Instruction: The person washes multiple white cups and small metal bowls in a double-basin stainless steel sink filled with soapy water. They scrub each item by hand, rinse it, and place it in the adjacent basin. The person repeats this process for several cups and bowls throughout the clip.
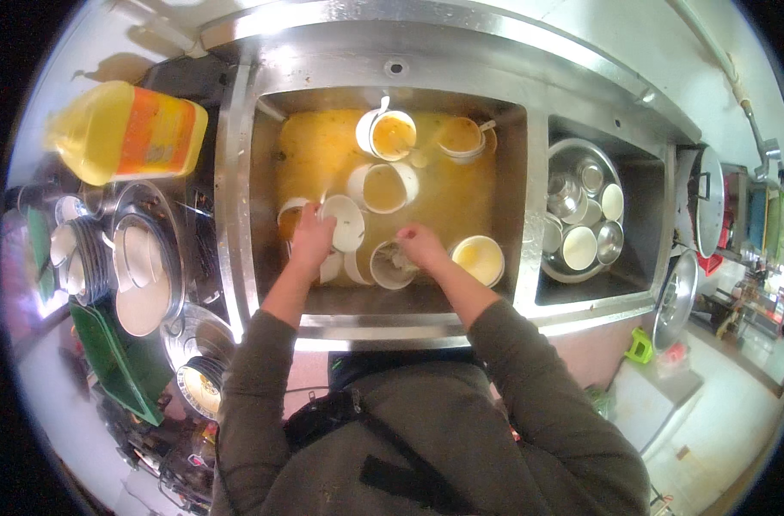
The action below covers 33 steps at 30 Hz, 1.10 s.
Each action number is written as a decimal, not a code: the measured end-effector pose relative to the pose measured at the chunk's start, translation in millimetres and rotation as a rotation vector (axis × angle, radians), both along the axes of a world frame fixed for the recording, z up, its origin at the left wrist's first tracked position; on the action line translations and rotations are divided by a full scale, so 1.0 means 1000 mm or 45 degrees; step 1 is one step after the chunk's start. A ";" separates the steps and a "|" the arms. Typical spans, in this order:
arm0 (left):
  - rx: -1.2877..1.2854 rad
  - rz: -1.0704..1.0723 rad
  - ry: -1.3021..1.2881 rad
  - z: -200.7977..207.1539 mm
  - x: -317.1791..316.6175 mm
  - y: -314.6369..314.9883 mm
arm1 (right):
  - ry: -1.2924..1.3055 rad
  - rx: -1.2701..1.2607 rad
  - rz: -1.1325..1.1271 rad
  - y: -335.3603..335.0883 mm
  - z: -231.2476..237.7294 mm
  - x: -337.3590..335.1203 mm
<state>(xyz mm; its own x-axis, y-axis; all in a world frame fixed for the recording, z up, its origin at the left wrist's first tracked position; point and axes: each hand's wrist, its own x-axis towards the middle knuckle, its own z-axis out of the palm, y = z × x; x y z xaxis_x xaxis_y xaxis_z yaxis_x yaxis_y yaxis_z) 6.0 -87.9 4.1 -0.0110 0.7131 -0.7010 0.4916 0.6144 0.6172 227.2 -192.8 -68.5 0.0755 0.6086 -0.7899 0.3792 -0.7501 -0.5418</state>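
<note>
My left hand [313, 236] grips a small white bowl [344, 224] by its edge, tilted above the cloudy yellow water of the steel sink. Beside it my right hand [421, 246] is closed at the rim of another white bowl [390, 273], which has something pale and crumpled inside. Whether the fingers pinch that or the rim is unclear. Under my left hand, a bowl with orange liquid [289, 222] is partly hidden. More white bowls [383, 187] sit in the water, several filled with yellowish liquid. One at the back [394, 135] holds a white spoon [384, 105].
A second basin on the right contains a round metal bowl [572, 273] with several cups and small bowls. To the left stand a yellow jug [143, 133], stacked plates [87, 258] and a green bin [117, 361]. The sink's front edge [383, 322] runs before me.
</note>
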 end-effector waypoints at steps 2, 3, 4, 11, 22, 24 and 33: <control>-0.059 0.031 -0.053 -0.002 -0.009 -0.013 | -0.140 0.011 -0.079 0.000 0.020 -0.008; -0.065 0.038 -0.106 -0.005 -0.011 -0.018 | -0.229 0.109 -0.166 0.001 0.026 -0.014; 0.022 -0.009 -0.031 -0.008 -0.012 -0.020 | -0.415 0.123 0.001 0.000 0.029 -0.021; 0.319 -0.239 0.202 -0.013 -0.021 -0.019 | -0.479 0.216 0.434 0.014 -0.016 -0.031; 0.140 -0.085 -0.262 -0.025 0.022 -0.030 | -0.008 0.451 -0.340 0.019 0.075 -0.056; -0.044 0.075 -0.513 -0.023 0.031 -0.027 | 0.119 0.401 -0.304 0.020 0.083 -0.070; -0.688 -0.474 -0.661 -0.019 0.014 -0.006 | -0.312 1.435 1.465 0.011 0.045 -0.004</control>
